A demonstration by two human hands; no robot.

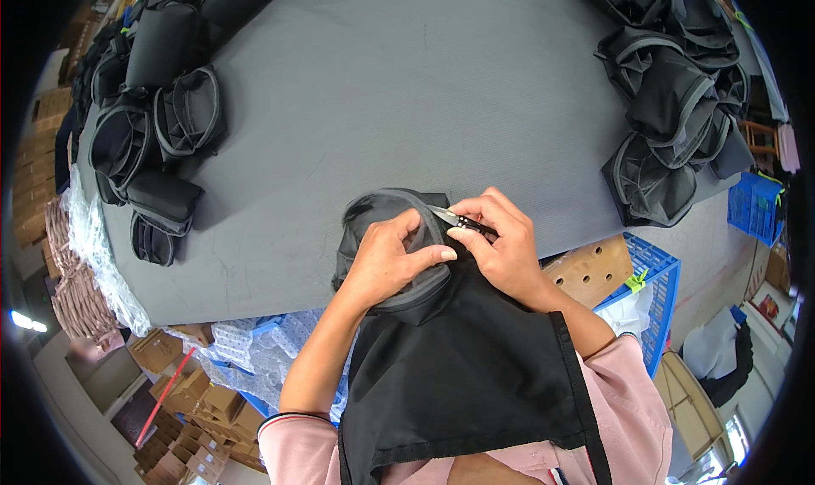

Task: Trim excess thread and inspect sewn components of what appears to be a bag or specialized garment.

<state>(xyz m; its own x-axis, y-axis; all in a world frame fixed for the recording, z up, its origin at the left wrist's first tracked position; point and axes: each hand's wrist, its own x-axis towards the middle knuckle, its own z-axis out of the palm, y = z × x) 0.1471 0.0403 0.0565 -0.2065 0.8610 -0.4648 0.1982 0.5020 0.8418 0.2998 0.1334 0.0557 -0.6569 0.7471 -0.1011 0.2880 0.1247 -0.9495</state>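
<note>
A dark grey and black fabric pouch (371, 208) with a rounded, piped rim lies at the near edge of the table, right in front of me. My left hand (384, 264) is closed on the pouch, fingers curled into its opening and thumb pressed toward the rim. In my right hand (503, 251) is a small pair of thread snips (463, 222) with a black grip. The metal blades point left and lie against the rim's edge, close to my left fingertips. Whether a thread sits between the blades is too small to tell.
Similar black pouches (187, 111) are piled along the table's left side, and more pouches (671, 94) are heaped at the right. The grey table (407, 86) spreads ahead. Blue crates (666, 294) stand below at the right; bubble wrap (246, 349) and cardboard boxes (222, 400) lie below left.
</note>
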